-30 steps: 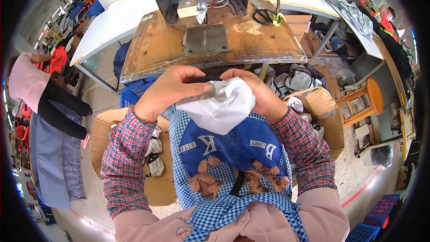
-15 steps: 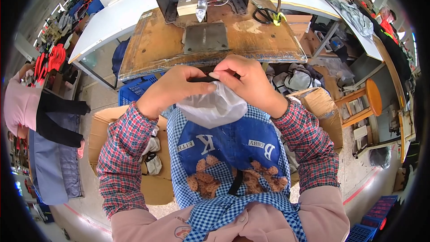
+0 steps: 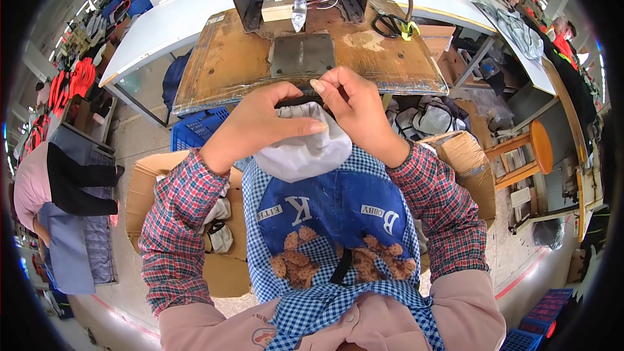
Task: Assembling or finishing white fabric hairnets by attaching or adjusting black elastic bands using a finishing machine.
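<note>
A soft white cloth piece with a black band (image 3: 304,149) along its far edge hangs gathered in front of my apron. My left hand (image 3: 263,120) grips its left side, the thumb lying across the white cloth and the fingers curled behind the band. My right hand (image 3: 354,107) is closed at the right end of the band, thumb and bent forefinger close together; the other fingers are partly hidden. Just beyond both hands is the front edge of a worn wooden machine table (image 3: 227,58) with a dark metal plate (image 3: 301,55) set into it.
A metal housing with a pointed clear part (image 3: 298,14) stands over the plate. Cardboard boxes (image 3: 224,276) (image 3: 465,156) with white and black pieces flank me. A blue basket (image 3: 195,128) sits under the table, a wooden stool (image 3: 538,147) to the right. Another person (image 3: 36,179) bends at far left.
My right thumb and fingertips have shifted slightly up along the black band. My left thumb now lies straighter over the cloth. The person at far left has bent lower.
</note>
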Available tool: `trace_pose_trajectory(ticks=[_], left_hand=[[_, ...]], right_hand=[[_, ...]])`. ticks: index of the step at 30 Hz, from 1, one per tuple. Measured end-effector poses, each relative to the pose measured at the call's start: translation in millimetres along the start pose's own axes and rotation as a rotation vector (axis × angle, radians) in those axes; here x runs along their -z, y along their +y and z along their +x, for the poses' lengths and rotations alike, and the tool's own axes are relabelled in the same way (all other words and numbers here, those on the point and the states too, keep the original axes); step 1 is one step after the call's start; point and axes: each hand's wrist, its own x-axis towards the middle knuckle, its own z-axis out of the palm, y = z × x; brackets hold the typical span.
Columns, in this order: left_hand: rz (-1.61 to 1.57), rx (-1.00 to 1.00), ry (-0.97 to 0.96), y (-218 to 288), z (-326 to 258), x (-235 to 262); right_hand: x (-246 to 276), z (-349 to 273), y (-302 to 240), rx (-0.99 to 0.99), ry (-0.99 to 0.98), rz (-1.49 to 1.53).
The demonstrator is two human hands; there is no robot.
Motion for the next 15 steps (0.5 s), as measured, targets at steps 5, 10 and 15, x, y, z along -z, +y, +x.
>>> trace_pose_trajectory(ticks=[5,10,15], left_hand=[[0.071,0.223,-0.139,-2,15,25],[0.277,0.205,-0.193,1,51,51],[0.261,0.282,-0.244,-12,83,68]], right_hand=[[-6,8,6,-0.062,-0.009,0.033],[-18,26,30,-0.167,-0.02,0.133],[-27,45,37,-0.468,-0.104,0.514]])
